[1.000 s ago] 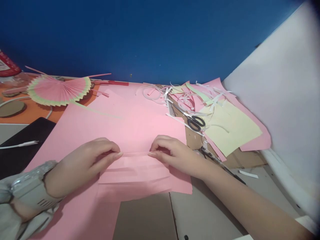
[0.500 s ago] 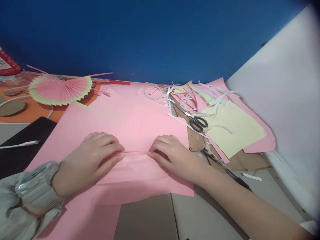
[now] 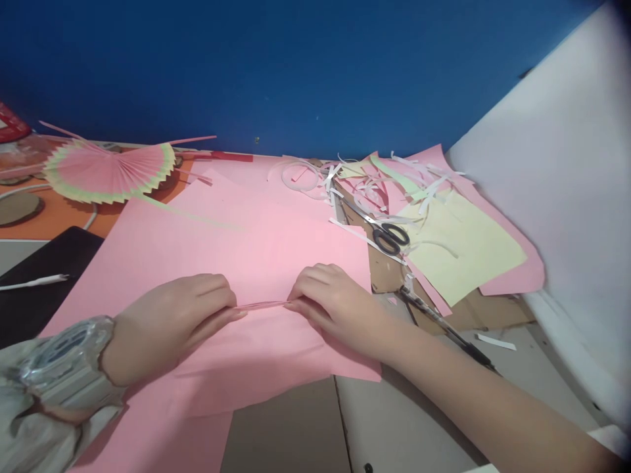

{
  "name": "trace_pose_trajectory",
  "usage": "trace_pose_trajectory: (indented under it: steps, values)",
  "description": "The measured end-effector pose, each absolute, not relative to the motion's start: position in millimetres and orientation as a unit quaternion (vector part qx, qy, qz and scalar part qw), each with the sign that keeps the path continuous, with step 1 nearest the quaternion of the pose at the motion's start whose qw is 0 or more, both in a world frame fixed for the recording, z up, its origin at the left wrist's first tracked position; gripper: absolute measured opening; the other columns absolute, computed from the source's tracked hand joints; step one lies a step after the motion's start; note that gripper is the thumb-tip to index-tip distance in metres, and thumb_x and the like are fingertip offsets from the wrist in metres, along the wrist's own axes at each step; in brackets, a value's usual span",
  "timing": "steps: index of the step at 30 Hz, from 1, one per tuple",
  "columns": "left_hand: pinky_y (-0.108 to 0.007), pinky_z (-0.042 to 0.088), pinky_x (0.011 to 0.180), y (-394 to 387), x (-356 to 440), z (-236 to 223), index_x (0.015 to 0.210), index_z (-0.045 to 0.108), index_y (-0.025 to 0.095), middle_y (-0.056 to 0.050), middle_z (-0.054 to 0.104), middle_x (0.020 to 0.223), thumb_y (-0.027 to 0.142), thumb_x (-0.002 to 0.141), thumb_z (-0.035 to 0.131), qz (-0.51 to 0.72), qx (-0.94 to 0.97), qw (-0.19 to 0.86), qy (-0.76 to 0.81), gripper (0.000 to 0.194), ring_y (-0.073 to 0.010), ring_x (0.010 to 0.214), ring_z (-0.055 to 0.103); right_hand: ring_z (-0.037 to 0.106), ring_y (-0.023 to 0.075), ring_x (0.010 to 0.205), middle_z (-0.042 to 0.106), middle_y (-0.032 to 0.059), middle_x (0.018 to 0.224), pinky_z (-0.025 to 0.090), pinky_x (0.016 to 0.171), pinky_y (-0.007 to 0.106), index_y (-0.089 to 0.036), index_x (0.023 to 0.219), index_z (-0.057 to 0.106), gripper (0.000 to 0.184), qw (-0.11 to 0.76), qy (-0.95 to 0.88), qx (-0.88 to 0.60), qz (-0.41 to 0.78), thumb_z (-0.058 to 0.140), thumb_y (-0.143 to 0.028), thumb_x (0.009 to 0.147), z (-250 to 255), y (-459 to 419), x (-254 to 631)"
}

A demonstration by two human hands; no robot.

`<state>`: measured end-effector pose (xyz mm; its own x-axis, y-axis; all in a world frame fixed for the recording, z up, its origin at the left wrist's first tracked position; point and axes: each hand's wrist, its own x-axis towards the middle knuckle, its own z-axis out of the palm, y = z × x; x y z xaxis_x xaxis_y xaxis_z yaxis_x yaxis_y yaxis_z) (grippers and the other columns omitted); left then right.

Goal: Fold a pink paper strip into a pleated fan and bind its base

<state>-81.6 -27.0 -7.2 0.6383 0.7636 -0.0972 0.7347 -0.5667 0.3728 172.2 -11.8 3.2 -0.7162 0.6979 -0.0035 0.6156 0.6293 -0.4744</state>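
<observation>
View: head, the only one.
Folding: judged partly done; a narrow folded strip (image 3: 261,304) stands gathered along the upper edge of the pink sheet (image 3: 261,358).
Left to fold: the near part of that sheet spreads below the strip, faintly creased, and looks not yet gathered in.
Pleated fan (image 3: 113,172): already shaped, pink with a yellow-green rim, at the far left and well apart from the work.
Left hand (image 3: 182,312): pinches the strip's left end between thumb and fingers.
Right hand (image 3: 340,305): pinches the right end likewise.
Pink sheet's place: between and below the hands, partly over larger pink paper (image 3: 172,236) on the table (image 3: 419,420).
Scissors (image 3: 389,238): beyond the right hand, not touched.
Fold count: too fine to tell.
</observation>
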Motion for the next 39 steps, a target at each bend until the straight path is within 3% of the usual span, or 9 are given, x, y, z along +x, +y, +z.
trace_pose_trajectory:
  steps: [5,10,20,29,33,39]
  values:
    - [-0.031,0.039,0.06,-22,-91,-10,0.081,0.056,0.018,-0.003,0.055,0.076,0.034,0.092,0.036,0.034,0.896,0.161,0.412,0.028,-0.0164,0.068,0.052,0.048,0.0142,0.08,0.057,0.0031,0.084,0.036,0.073,0.03,-0.017,0.083,0.054,0.017,0.099,-0.901,-0.357,0.226,0.04,-0.019,0.092,-2,-9,176]
    - [-0.03,0.043,0.076,-17,-97,-9,0.095,0.059,0.02,-0.003,0.058,0.092,0.023,0.089,0.042,0.105,0.909,0.15,0.373,0.018,-0.0161,0.085,0.053,0.048,0.0166,0.083,0.057,0.0052,0.087,0.037,0.074,0.033,-0.017,0.084,0.055,0.015,0.125,-0.907,-0.355,0.188,0.042,-0.015,0.091,-10,-5,183]
    - [-0.03,0.041,0.079,-12,-98,-1,0.093,0.059,0.019,-0.002,0.055,0.092,0.025,0.087,0.047,0.124,0.872,0.154,0.448,0.015,-0.0162,0.087,0.051,0.048,0.0191,0.093,0.055,0.0075,0.096,0.042,0.082,0.035,-0.018,0.091,0.056,0.013,0.161,-0.885,-0.381,0.215,0.043,-0.016,0.089,-11,4,192]
    - [-0.033,0.042,0.08,-10,-105,-7,0.093,0.061,0.019,-0.005,0.055,0.093,0.025,0.088,0.045,0.136,0.878,0.095,0.45,0.018,-0.0181,0.088,0.05,0.047,0.0198,0.097,0.054,0.0079,0.099,0.042,0.085,0.037,-0.019,0.093,0.057,0.014,0.191,-0.88,-0.395,0.181,0.046,-0.014,0.087,-15,3,193]
    - [-0.034,0.043,0.079,-10,-105,-4,0.093,0.06,0.018,-0.006,0.055,0.091,0.025,0.087,0.046,0.111,0.886,0.078,0.443,0.017,-0.0185,0.087,0.05,0.047,0.0213,0.095,0.053,0.0087,0.097,0.043,0.081,0.038,-0.018,0.091,0.056,0.014,0.174,-0.886,-0.399,0.157,0.046,-0.011,0.085,-12,2,192]
    - [-0.031,0.044,0.082,-8,-103,3,0.095,0.059,0.022,-0.003,0.054,0.096,0.02,0.085,0.046,0.119,0.868,0.151,0.458,0.017,-0.0165,0.091,0.05,0.051,0.0179,0.085,0.053,0.0067,0.09,0.044,0.071,0.031,-0.018,0.087,0.054,0.012,0.15,-0.89,-0.395,0.172,0.045,-0.01,0.085,-7,2,192]
